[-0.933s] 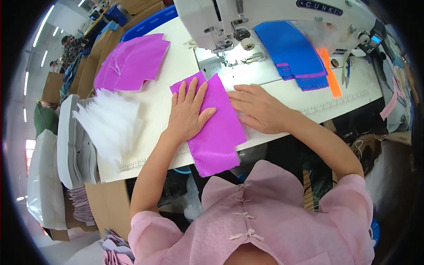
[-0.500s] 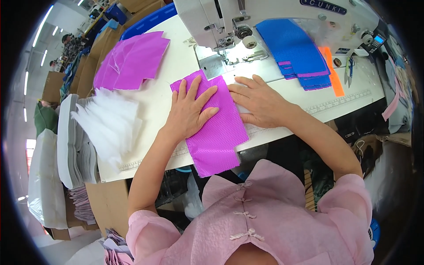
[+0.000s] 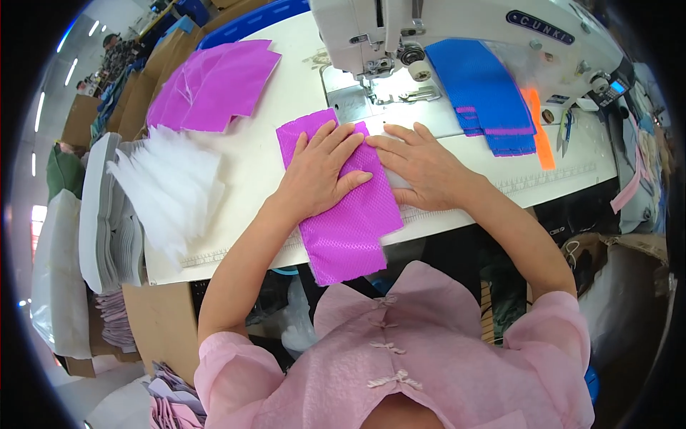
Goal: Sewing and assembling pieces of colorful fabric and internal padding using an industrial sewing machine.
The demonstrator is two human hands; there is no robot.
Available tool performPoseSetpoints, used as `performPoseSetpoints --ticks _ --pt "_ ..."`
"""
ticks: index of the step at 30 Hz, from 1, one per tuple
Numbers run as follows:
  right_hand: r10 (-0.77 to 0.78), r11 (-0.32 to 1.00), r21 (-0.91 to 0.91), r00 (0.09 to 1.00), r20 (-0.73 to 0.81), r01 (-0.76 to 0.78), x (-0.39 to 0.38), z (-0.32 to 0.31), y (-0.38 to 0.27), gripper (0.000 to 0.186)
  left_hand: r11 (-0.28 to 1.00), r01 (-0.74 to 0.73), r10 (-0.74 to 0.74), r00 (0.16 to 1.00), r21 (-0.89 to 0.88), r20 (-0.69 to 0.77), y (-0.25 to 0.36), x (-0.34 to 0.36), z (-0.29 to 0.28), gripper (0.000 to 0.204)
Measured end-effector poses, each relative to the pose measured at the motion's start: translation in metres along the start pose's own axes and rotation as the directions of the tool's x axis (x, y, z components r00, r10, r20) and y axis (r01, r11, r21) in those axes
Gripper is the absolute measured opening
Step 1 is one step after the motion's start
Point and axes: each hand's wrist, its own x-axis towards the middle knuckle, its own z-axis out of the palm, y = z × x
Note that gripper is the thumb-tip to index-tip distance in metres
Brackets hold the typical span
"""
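On the sewing table [image 3: 250, 154], a flat-spread left hand [image 3: 314, 171] should steady the magenta textured fabric [image 3: 350, 232] while the loosely spread right hand [image 3: 427, 170] aligns its edge.

The central cloth [image 3: 346, 239] is bright magenta with a fine mesh pattern. Towards half past ten from it, the stacked panels [image 3: 214, 82] are plain violet-magenta; at nine o'clock the fluffy sheets [image 3: 171, 189] are white. The sewing machine [image 3: 468, 28] at one o'clock is white with a dark badge [image 3: 540, 26]. At two, blue pieces [image 3: 475, 82] show magenta bands near an orange strip [image 3: 541, 136]. The table [image 3: 250, 157] is off-white; at five, the shirt [image 3: 436, 329] is pale pink.
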Motion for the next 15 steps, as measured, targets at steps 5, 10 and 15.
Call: performPoseSetpoints --ticks 5,10,15 --pt "-0.025 1.000 -0.014 0.999 0.042 0.026 0.005 -0.003 0.010 0.055 1.000 -0.012 0.012 0.998 0.007 0.056 -0.007 0.008 -0.002 0.056" --pt "-0.025 1.000 -0.016 0.999 0.020 0.026 0.011 -0.001 0.025 0.055 0.999 -0.033 0.034 0.998 -0.014 0.050 -0.016 0.027 -0.001 0.055" --pt "-0.022 0.999 0.027 1.000 -0.004 0.022 0.015 0.000 0.032 0.053 0.991 -0.133 0.133 0.990 -0.005 -0.038 -0.027 0.038 0.005 0.057"
